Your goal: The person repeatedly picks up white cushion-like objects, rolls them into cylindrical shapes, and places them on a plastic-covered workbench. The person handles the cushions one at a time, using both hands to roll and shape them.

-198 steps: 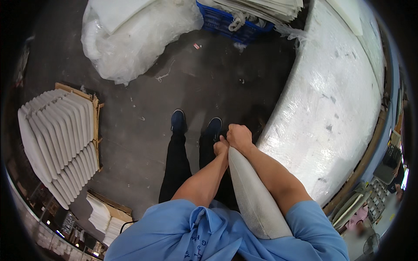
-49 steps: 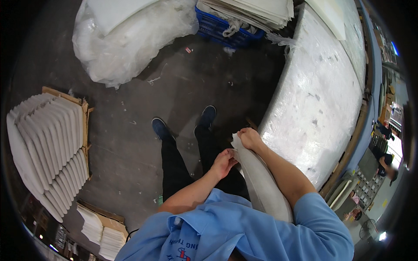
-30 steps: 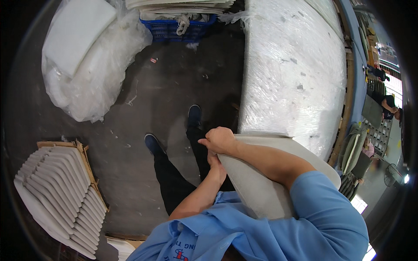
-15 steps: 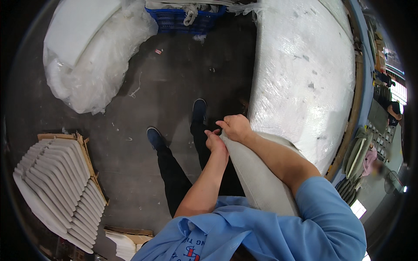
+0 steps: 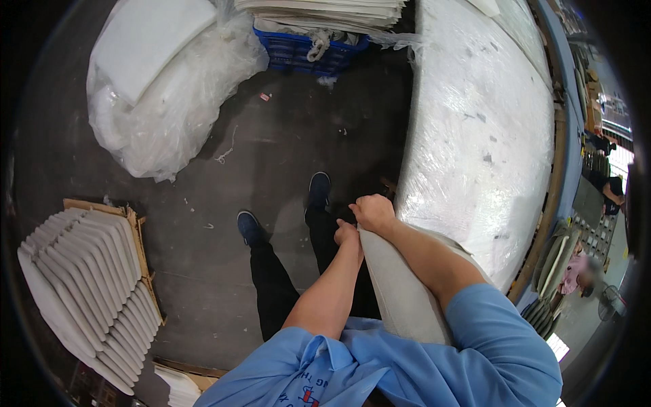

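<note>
A light grey fabric-covered cushion [image 5: 405,292] lies between my body and my hands, its narrow far end pointing away from me. My left hand [image 5: 348,235] is closed at the left corner of that end, its fingertips partly hidden. Just beyond it, my right hand [image 5: 373,213] is closed over the far edge of the cover, the forearm lying across the cushion. What the fingers pinch is too small to see, but both hands are at the cushion's fabric edge.
A large plastic-wrapped white block [image 5: 481,149] stands close on my right. Stacked grey cushions [image 5: 88,285] are at the left on cardboard. Ahead are a blue crate [image 5: 308,54] with white sheets and a plastic-bagged white bundle [image 5: 169,102]. A person in pink [image 5: 574,271] is far right.
My left hand's fingers, more outstretched before, are now curled closed at the cushion's corner. My right hand stays closed on the edge. The view has shifted, showing more of the crate.
</note>
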Motion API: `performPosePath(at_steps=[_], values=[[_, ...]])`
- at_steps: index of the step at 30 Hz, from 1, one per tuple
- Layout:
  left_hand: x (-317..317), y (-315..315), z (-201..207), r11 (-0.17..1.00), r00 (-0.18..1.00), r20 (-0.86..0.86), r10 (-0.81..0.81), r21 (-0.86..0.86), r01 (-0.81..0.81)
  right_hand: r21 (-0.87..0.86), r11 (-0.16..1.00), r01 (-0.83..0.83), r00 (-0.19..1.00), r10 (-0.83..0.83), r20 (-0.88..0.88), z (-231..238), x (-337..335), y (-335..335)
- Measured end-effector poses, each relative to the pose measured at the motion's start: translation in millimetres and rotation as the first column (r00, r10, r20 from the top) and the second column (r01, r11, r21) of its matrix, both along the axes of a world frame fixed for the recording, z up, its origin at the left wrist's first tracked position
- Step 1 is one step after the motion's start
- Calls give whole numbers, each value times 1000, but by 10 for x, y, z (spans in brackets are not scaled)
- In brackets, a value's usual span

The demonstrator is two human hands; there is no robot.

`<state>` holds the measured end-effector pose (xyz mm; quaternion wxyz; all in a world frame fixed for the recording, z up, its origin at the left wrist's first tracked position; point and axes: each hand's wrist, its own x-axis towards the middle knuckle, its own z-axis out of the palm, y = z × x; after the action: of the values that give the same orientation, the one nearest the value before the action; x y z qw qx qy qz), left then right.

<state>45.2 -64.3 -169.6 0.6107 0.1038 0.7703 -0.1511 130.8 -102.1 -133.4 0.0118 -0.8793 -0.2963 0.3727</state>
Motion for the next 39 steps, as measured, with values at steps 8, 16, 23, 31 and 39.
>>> performPosePath(at_steps=[8,16,23,31,39], values=[[-769,-60,281,778,601,511,615,-519,-356,108,982,154,984,-143,-103,-27,39,-10],[-1008,-278,407,749,450,605,657,-594,-295,-194,981,-32,974,-13,-228,261,135,252],[-716,-352,399,765,412,648,640,-490,-418,-256,960,-115,991,91,-103,174,-27,321],[-283,23,610,901,522,734,434,-364,-236,-144,983,-113,993,108,-39,-168,72,11],[-417,-278,290,850,640,559,527,-351,-393,-55,998,5,1000,-4,15,-162,38,60]])
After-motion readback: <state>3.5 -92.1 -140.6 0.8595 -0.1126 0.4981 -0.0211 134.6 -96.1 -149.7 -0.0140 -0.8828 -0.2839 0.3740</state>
